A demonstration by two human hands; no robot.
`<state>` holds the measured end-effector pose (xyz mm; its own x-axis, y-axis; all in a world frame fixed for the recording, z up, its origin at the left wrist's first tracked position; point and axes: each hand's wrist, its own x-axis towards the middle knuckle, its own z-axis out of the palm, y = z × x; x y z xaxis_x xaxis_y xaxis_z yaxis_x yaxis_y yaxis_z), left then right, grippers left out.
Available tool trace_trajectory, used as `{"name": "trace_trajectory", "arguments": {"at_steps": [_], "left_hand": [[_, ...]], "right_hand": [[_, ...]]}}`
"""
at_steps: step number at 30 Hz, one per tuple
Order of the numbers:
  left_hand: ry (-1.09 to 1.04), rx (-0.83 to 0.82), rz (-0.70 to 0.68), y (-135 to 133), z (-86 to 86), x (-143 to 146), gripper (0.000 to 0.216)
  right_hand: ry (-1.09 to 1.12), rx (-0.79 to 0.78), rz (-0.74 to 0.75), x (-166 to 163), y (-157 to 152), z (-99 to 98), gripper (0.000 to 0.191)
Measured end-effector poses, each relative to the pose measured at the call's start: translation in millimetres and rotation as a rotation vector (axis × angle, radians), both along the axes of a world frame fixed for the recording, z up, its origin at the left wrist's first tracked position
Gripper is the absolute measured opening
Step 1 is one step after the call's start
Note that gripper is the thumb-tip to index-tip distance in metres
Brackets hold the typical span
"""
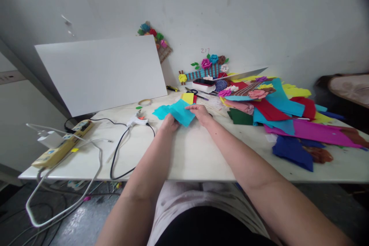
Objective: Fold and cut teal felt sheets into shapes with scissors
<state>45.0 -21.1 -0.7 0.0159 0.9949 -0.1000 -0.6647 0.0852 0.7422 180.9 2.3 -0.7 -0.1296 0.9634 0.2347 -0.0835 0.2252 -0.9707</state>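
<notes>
Both my hands hold a turquoise felt sheet (pixel 176 112) over the middle of the white table (pixel 190 153). My left hand (pixel 168 123) is closed on the sheet's near left edge, its fingers tucked under the felt. My right hand (pixel 201 114) pinches the sheet's right edge between thumb and fingers. The sheet is folded or bunched and lifted slightly off the table. A yellow felt piece (pixel 188 98) lies just behind it.
A pile of coloured felt sheets (pixel 288 117) covers the right of the table. A glue gun (pixel 137 120), tape roll (pixel 144 102), scissors (pixel 196 93) and felt flowers (pixel 211 65) lie behind. A power strip (pixel 62 144) with cables sits at left, a white board (pixel 100 73) against the wall.
</notes>
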Motion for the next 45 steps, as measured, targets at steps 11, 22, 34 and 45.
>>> {"name": "trace_trajectory", "arguments": {"at_steps": [11,22,34,45], "left_hand": [[-0.090,-0.147,0.095,-3.4,6.1,-5.5,0.037],[-0.079,-0.123,0.026,-13.4,11.7,-6.7,0.053],[-0.068,-0.041,-0.049,-6.8,4.2,-9.8,0.074],[-0.047,-0.058,-0.017,-1.4,1.4,-10.0,0.076]], "right_hand": [[-0.001,-0.009,-0.081,-0.5,0.6,-0.8,0.029],[-0.200,0.136,-0.140,-3.8,1.0,-5.3,0.025],[-0.227,0.201,-0.175,-4.9,3.4,-7.8,0.025],[-0.281,0.221,-0.189,-5.8,5.4,-11.1,0.025]]}}
